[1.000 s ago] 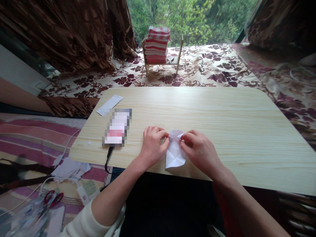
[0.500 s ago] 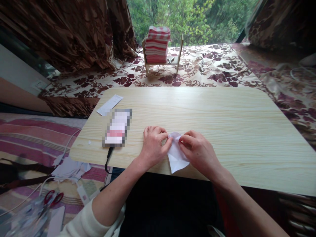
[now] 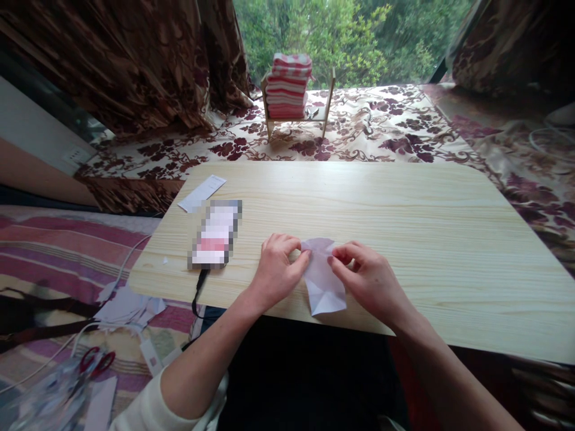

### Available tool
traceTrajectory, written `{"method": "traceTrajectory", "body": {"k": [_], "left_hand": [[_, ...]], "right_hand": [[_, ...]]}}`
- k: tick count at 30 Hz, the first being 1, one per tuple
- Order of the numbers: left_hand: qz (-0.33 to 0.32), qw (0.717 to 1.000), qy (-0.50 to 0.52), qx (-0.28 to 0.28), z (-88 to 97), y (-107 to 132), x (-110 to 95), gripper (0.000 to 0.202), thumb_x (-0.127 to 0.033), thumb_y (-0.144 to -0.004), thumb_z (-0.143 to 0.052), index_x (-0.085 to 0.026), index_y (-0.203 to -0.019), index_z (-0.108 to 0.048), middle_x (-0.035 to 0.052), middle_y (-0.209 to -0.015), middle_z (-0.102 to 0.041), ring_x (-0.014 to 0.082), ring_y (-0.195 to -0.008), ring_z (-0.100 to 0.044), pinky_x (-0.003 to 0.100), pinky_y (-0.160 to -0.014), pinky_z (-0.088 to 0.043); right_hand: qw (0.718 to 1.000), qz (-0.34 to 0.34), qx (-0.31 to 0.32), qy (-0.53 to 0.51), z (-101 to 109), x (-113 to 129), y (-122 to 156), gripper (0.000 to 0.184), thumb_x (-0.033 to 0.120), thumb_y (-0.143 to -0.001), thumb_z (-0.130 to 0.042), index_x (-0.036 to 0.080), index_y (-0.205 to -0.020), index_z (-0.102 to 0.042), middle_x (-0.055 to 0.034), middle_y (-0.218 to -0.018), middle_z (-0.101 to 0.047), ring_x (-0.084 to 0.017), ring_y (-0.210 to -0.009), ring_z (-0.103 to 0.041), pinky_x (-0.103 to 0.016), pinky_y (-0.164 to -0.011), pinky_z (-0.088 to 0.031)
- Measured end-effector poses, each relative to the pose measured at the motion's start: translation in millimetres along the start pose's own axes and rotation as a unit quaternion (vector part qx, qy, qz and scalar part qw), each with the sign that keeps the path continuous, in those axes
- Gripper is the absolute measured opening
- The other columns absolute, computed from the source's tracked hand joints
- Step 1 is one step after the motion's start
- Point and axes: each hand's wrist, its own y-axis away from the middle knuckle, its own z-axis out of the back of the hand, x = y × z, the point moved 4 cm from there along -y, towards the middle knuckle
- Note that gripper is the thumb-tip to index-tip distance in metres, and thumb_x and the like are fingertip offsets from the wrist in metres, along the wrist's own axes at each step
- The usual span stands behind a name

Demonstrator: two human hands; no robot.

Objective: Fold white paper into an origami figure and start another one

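Observation:
A small piece of creased white paper (image 3: 322,281) lies near the front edge of the light wooden table (image 3: 404,221). My left hand (image 3: 276,266) pinches its upper left edge with curled fingers. My right hand (image 3: 368,281) pinches the upper right edge, thumb and forefinger pressed on the paper. The lower part of the paper points toward me, and its top flap lies folded flat.
A phone (image 3: 215,233) with a black cable lies on the table's left side, a white paper slip (image 3: 201,193) beyond it. A wooden rack with folded red-striped cloths (image 3: 290,87) stands on the floral cloth behind. Red scissors (image 3: 94,359) and paper scraps lie at lower left.
The paper has been turned a little and its top flap pressed flatter. Both hands stay pinched on its upper edges, shifted slightly.

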Motion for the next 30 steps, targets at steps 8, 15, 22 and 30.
{"method": "traceTrajectory", "body": {"k": [8, 15, 22, 30], "left_hand": [[0.111, 0.952, 0.275, 0.083, -7.0, 3.6, -6.0, 0.018, -0.028, -0.078, -0.062, -0.014, -0.088, -0.069, 0.0041, -0.084, -0.070, 0.0159, -0.072, -0.061, 0.024, -0.064, -0.046], [0.155, 0.923, 0.338, 0.096, -10.2, 4.8, -7.8, 0.019, -0.028, -0.077, -0.060, -0.012, -0.071, -0.069, 0.0010, -0.066, -0.065, 0.0112, -0.059, -0.057, 0.020, -0.055, -0.041], [0.159, 0.912, 0.367, 0.092, -11.3, 2.9, -11.9, 0.018, -0.027, -0.075, -0.061, -0.012, -0.078, -0.070, 0.0016, -0.067, -0.066, 0.0124, -0.059, -0.059, 0.020, -0.054, -0.043], [0.166, 0.914, 0.361, 0.087, -15.0, 1.1, -14.4, 0.016, -0.024, -0.074, -0.060, -0.011, -0.075, -0.069, 0.0020, -0.068, -0.067, 0.0118, -0.059, -0.058, 0.019, -0.052, -0.042]], "right_hand": [[0.966, -0.120, 0.005, -0.230, 5.8, 1.4, 3.9, 0.027, 0.040, -0.081, -0.059, 0.016, -0.089, -0.071, -0.0020, -0.071, -0.066, -0.013, -0.057, -0.057, -0.023, -0.048, -0.042], [0.957, -0.124, -0.002, -0.264, 7.8, -1.5, 7.0, 0.027, 0.040, -0.080, -0.063, 0.017, -0.089, -0.073, -0.0027, -0.074, -0.069, -0.015, -0.065, -0.060, -0.025, -0.056, -0.046], [0.960, -0.105, 0.028, -0.259, 5.3, -0.8, 9.0, 0.025, 0.037, -0.082, -0.060, 0.018, -0.092, -0.073, -0.0022, -0.076, -0.069, -0.015, -0.068, -0.060, -0.026, -0.061, -0.046], [0.957, -0.102, 0.002, -0.270, 6.5, 1.1, 6.1, 0.023, 0.037, -0.080, -0.064, 0.018, -0.090, -0.072, -0.0030, -0.082, -0.070, -0.016, -0.071, -0.061, -0.028, -0.066, -0.048]]}}
